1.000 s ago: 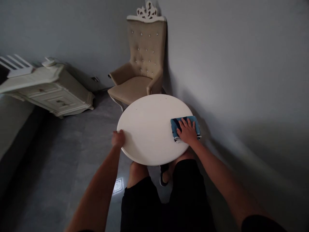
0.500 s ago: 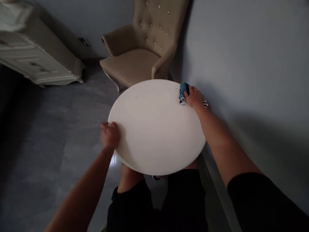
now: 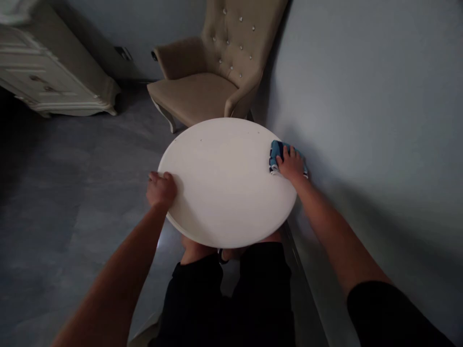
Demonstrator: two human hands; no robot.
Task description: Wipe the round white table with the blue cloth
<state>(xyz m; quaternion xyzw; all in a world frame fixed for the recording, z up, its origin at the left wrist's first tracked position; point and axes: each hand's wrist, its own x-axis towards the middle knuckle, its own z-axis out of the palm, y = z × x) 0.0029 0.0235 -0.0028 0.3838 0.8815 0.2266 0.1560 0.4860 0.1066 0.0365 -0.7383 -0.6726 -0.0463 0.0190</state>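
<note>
Step in hand is judged to be a wiping pass along the right side of the round white bench (image 3: 224,193), with the top steadied from the opposite side. The hands are set well apart. The left hand (image 3: 161,190) is clamped on the left rim, thumb side uppermost; its remaining fingers are largely hidden by the edge. The right hand (image 3: 291,164) is laid over a folded blue cloth (image 3: 274,148), fingers slightly parted and lying across it; whether the cloth is also pinched cannot be told. The cloth is located at the right edge of the bench, towards the far side, partly on the top and seemingly reaching past the rim, close beside the grey wall (image 3: 361,96). A few small dark marks (image 3: 201,140) are noted near the far edge; whether they are dirt or chips cannot be told. Beyond the bench an upholstered chair (image 3: 197,94) is seen, and a pale cabinet (image 3: 54,82) stands well apart at upper left. For the next move, light, even pressure on the cloth is judged to be called for, with the left grip kept firm so that the top is not tipped or slid; the marks would have to be reached by a sweep towards the far edge, knuckles held clear of the wall
</note>
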